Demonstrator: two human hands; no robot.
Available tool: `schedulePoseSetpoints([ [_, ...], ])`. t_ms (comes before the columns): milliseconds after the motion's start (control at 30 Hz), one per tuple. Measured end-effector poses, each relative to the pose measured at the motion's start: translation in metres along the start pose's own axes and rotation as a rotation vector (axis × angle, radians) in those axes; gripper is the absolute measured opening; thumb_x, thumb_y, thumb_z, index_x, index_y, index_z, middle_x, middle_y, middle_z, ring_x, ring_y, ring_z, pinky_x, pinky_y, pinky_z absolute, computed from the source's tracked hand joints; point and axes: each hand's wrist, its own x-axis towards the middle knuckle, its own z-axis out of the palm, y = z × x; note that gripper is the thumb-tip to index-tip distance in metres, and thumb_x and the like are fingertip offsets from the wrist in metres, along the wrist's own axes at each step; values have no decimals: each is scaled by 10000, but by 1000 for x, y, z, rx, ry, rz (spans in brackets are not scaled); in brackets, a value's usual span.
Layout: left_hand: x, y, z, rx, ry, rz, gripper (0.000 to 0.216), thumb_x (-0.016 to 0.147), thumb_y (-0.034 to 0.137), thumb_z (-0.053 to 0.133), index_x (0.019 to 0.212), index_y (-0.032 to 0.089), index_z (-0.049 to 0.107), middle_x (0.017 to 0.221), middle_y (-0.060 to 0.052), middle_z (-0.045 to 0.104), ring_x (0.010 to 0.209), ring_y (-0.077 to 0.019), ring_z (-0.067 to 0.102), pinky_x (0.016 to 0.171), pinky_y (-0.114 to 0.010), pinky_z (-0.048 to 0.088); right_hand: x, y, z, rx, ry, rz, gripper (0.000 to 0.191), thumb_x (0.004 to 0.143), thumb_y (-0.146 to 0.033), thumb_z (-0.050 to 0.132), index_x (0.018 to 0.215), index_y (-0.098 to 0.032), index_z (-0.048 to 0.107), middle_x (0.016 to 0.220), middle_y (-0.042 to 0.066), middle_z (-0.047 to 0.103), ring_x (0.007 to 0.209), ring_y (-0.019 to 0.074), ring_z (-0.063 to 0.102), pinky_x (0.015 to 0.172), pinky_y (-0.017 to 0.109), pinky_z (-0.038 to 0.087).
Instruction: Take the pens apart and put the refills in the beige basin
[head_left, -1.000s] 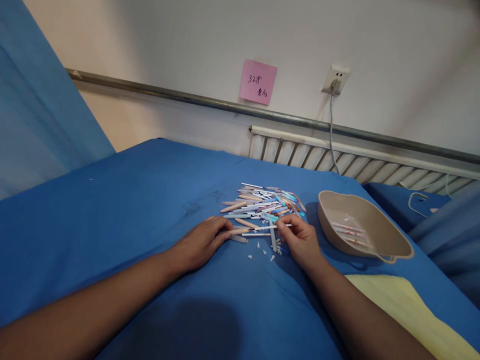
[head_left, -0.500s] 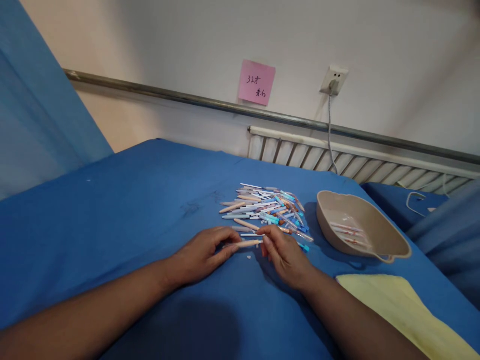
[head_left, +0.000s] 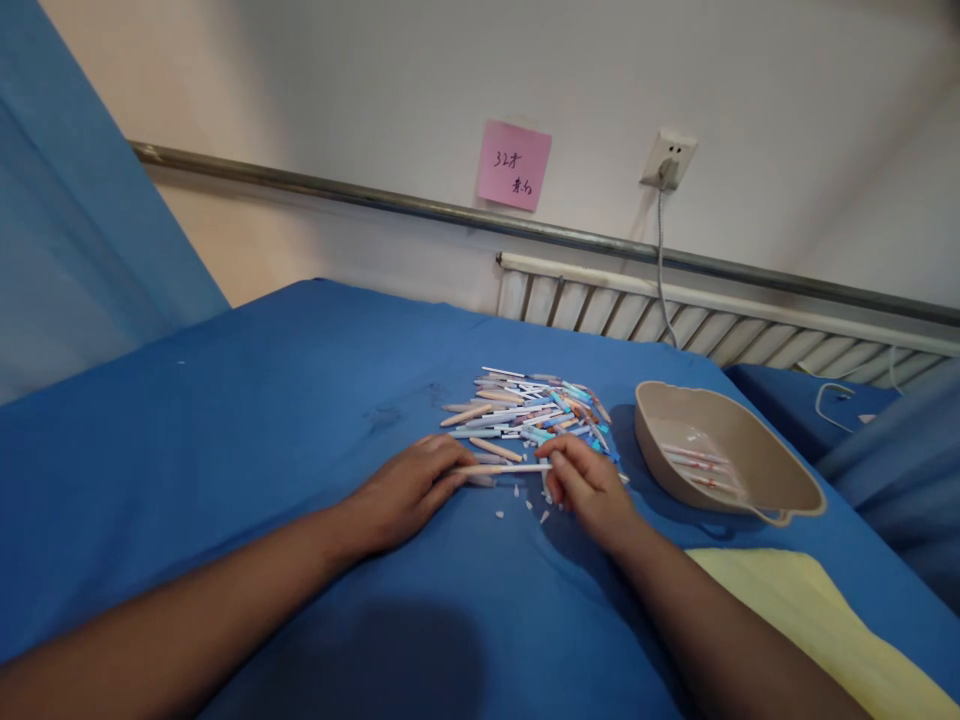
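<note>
A heap of thin pastel sticks (head_left: 529, 410), white, peach and blue, lies on a blue cloth (head_left: 262, 420). My left hand (head_left: 405, 490) rests on the cloth at the heap's near edge, its fingertips pinching one end of a thin white stick (head_left: 502, 468). My right hand (head_left: 592, 490) pinches the other end of the same stick with curled fingers. Several tiny white bits (head_left: 521, 508) lie on the cloth between my hands.
A beige kidney-shaped basin (head_left: 780, 480) holding a few sticks stands to the right. A yellow cloth (head_left: 810, 620) lies near my right forearm. Behind are a bed rail (head_left: 675, 300), a wall socket with cable (head_left: 669, 160) and a pink note (head_left: 514, 165).
My right hand moved left to meet the left hand, then drew back to the right, now holding the white stick stretched between both hands. The left hand stayed put.
</note>
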Motion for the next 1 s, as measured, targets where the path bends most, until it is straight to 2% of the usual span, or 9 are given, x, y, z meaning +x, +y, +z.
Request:
schedulePoseSetpoints([
  [100, 4, -7, -1, 37, 44, -11, 244, 948, 316, 375, 1073, 227, 565, 1145, -56, 575, 1081, -205, 500, 960, -374, 390, 9, 10, -13, 51, 157, 38, 284, 876, -422, 426, 944, -181, 561, 495, -66, 464, 410, 94, 394, 418, 203, 300],
  [167, 7, -9, 0, 26, 24, -11, 249, 947, 315, 373, 1088, 225, 557, 1161, -60, 574, 1088, -209, 499, 962, -380, 391, 11, 13, -18, 0, 203, 27, 282, 863, -415, 440, 937, -177, 571, 491, -63, 472, 411, 99, 405, 424, 207, 306],
  [300, 7, -4, 3, -8, -29, -15, 270, 953, 335, 346, 1074, 217, 557, 1079, -62, 599, 1007, -201, 530, 926, -365, 409, 10, 13, -20, -175, 200, -17, 231, 866, -367, 422, 899, -197, 576, 500, -56, 501, 434, 114, 447, 466, 222, 341],
  [500, 5, -2, 4, -134, -32, -167, 266, 959, 357, 310, 1044, 224, 525, 987, -24, 607, 907, -178, 561, 825, -311, 440, 7, 9, -15, -327, 176, -12, 207, 869, -323, 409, 912, -222, 584, 531, -43, 544, 466, 135, 499, 503, 233, 367],
  [700, 10, -10, 7, -130, 73, -229, 193, 916, 356, 406, 984, 195, 487, 888, -7, 583, 803, -166, 543, 729, -288, 435, 7, 8, -10, -359, 149, -17, 214, 883, -307, 396, 945, -227, 584, 551, -40, 567, 472, 136, 512, 513, 234, 372],
  [1000, 14, -11, 13, -28, 93, -287, 264, 912, 418, 388, 988, 189, 496, 852, -22, 598, 742, -178, 542, 673, -295, 409, 7, 10, -7, -341, 158, -12, 215, 900, -307, 384, 966, -224, 571, 563, -44, 564, 485, 127, 515, 530, 229, 385],
])
